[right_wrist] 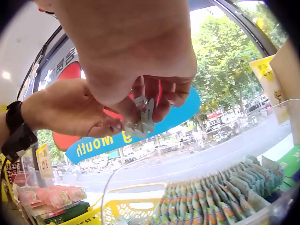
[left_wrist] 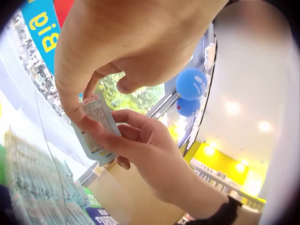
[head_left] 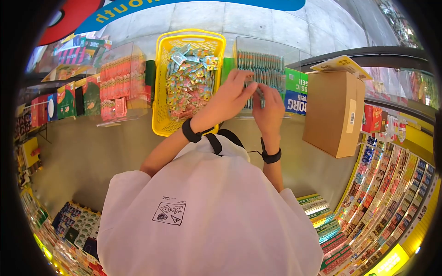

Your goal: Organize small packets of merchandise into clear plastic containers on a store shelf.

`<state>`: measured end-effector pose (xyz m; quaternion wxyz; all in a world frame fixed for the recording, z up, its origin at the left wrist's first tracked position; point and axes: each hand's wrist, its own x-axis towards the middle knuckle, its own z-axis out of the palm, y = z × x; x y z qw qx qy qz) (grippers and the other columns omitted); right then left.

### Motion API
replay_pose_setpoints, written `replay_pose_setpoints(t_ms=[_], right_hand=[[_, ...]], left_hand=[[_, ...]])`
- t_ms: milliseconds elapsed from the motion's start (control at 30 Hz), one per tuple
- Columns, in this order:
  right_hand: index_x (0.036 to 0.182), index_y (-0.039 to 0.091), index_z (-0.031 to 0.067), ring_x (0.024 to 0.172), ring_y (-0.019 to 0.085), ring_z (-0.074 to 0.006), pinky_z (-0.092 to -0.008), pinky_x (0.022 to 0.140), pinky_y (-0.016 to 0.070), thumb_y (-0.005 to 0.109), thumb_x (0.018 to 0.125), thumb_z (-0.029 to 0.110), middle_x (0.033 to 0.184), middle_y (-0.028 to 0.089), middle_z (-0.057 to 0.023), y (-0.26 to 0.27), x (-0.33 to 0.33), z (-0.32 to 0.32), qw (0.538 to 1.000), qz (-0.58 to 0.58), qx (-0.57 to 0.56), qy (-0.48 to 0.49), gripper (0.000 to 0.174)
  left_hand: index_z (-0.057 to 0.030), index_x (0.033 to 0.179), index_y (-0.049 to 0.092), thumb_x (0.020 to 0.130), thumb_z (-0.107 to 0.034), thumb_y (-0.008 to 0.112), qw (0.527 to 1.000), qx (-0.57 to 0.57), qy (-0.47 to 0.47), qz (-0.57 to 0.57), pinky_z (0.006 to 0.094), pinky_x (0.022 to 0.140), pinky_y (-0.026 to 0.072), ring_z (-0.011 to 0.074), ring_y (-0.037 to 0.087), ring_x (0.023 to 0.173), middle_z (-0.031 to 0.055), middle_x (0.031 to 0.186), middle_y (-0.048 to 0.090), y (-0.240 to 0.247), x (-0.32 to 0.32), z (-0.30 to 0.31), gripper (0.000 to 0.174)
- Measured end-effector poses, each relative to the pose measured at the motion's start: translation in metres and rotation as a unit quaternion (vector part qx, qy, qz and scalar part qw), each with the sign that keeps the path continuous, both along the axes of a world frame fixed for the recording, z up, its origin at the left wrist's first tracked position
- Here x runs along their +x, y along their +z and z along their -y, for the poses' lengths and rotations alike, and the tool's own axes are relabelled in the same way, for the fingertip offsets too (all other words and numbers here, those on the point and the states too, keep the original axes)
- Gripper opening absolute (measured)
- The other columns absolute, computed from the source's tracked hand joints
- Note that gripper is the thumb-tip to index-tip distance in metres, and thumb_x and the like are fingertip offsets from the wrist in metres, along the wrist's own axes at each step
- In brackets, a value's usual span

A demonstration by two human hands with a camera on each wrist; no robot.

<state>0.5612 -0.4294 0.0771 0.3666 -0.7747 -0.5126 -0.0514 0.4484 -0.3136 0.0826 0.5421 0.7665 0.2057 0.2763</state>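
We pinch a small, flat, glossy sachet [left_wrist: 97, 117] between the fingertips of our left hand [head_left: 228, 97] and right hand [head_left: 269, 106], above a clear acrylic bin [head_left: 267, 46] of upright sachets. Its print is blurred and our fingers hide its edges. A perforated yellow plastic basket [head_left: 191, 33] stands beside the bin.

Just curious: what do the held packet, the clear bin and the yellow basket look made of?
Packet: thin printed plastic film or foil, seemingly; sealed flat edges. Clear bin: probably acrylic, glossy, see-through. Yellow basket: moulded plastic, latticed walls.
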Motion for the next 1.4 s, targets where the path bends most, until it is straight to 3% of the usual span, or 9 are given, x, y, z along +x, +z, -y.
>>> replay_pose_setpoints(t_ms=[67,167,233,433,567,667,1167,1233,1400], right_hand=[[0.108,0.069,0.0060,0.083,0.066,-0.0326,-0.0431,0.071,0.0529,0.071,0.085,0.003,0.091,0.070,-0.0109,-0.011,0.020,0.016,0.998,-0.010,0.019,-0.056,0.023],[0.108,0.067,0.0049,0.085,0.068,-0.0362,-0.0450,0.071,0.0531,0.069,0.088,0.008,0.095,0.072,-0.0147,-0.026,0.047,0.040,0.988,-0.015,-0.059,-0.145,0.020],[0.107,0.066,0.0047,0.084,0.069,-0.0386,-0.0458,0.071,0.0540,0.066,0.091,0.011,0.092,0.072,-0.0165,-0.033,0.058,0.051,0.967,-0.022,-0.166,-0.190,0.017],[0.096,0.061,0.0045,0.081,0.070,-0.0437,-0.0531,0.068,0.0542,0.064,0.090,0.011,0.085,0.071,-0.0206,-0.070,0.078,0.061,0.939,-0.019,-0.288,-0.187,0.009],[0.093,0.060,0.0035,0.082,0.070,-0.0460,-0.0545,0.069,0.0547,0.064,0.089,0.010,0.085,0.071,-0.0228,-0.094,0.088,0.060,0.930,-0.020,-0.325,-0.171,0.009],[0.106,0.068,0.0064,0.084,0.069,-0.0443,-0.0539,0.071,0.0552,0.071,0.085,0.014,0.086,0.071,-0.0219,-0.109,0.094,0.062,0.945,-0.024,-0.297,-0.137,0.022],[0.103,0.064,0.0054,0.087,0.068,-0.0509,-0.0590,0.075,0.0541,0.062,0.092,0.017,0.089,0.070,-0.0286,-0.119,0.098,0.058,0.941,-0.140,-0.302,-0.061,0.017],[0.113,0.066,0.0059,0.089,0.067,-0.0493,-0.0562,0.077,0.0540,0.065,0.089,0.015,0.091,0.071,-0.0279,-0.119,0.098,0.058,0.934,-0.149,-0.317,-0.068,0.026],[0.104,0.063,0.0055,0.087,0.068,-0.0513,-0.0587,0.074,0.0542,0.063,0.091,0.021,0.089,0.071,-0.0290,-0.118,0.097,0.062,0.940,-0.145,-0.302,-0.064,0.020]], left_hand=[[0.0051,0.130,0.051,0.104,-0.021,0.058,0.998,-0.011,-0.018,-0.053,0.0452,0.083,0.0546,0.0413,0.064,0.104,0.0249,0.121,0.054,-0.002,0.021,0.015,0.038],[0.0032,0.131,0.053,0.100,-0.013,0.060,0.996,0.077,-0.033,-0.021,0.0416,0.084,0.0530,0.0347,0.062,0.101,0.0206,0.118,0.055,-0.027,0.045,0.037,0.035],[0.0066,0.126,0.054,0.091,-0.008,0.064,0.966,0.179,-0.154,-0.101,0.0470,0.087,0.0528,0.0403,0.059,0.108,0.0217,0.117,0.056,-0.045,0.054,0.049,0.039],[0.0096,0.126,0.057,0.072,-0.005,0.075,0.911,0.335,-0.149,-0.188,0.0441,0.106,0.0494,0.0412,0.053,0.130,0.0215,0.136,0.056,-0.094,0.074,0.080,0.059],[0.0085,0.121,0.062,0.074,-0.010,0.075,0.899,0.360,-0.160,-0.193,0.0464,0.108,0.0467,0.0425,0.051,0.132,0.0232,0.134,0.058,-0.111,0.077,0.079,0.051],[0.0069,0.128,0.059,0.071,-0.008,0.078,0.896,0.349,-0.178,-0.206,0.0474,0.111,0.0452,0.0409,0.047,0.138,0.0194,0.141,0.055,-0.107,0.077,0.077,0.062],[0.0061,0.133,0.054,0.072,-0.005,0.076,0.903,0.326,-0.170,-0.225,0.0462,0.106,0.0502,0.0402,0.048,0.137,0.0195,0.140,0.053,-0.111,0.077,0.074,0.066],[0.0065,0.135,0.053,0.073,-0.004,0.076,0.904,0.333,-0.164,-0.213,0.0458,0.104,0.0519,0.0402,0.047,0.138,0.0200,0.139,0.053,-0.111,0.076,0.074,0.067],[0.0066,0.135,0.052,0.073,-0.004,0.075,0.904,0.330,-0.165,-0.215,0.0468,0.104,0.0514,0.0403,0.047,0.138,0.0203,0.140,0.053,-0.106,0.077,0.074,0.067]])
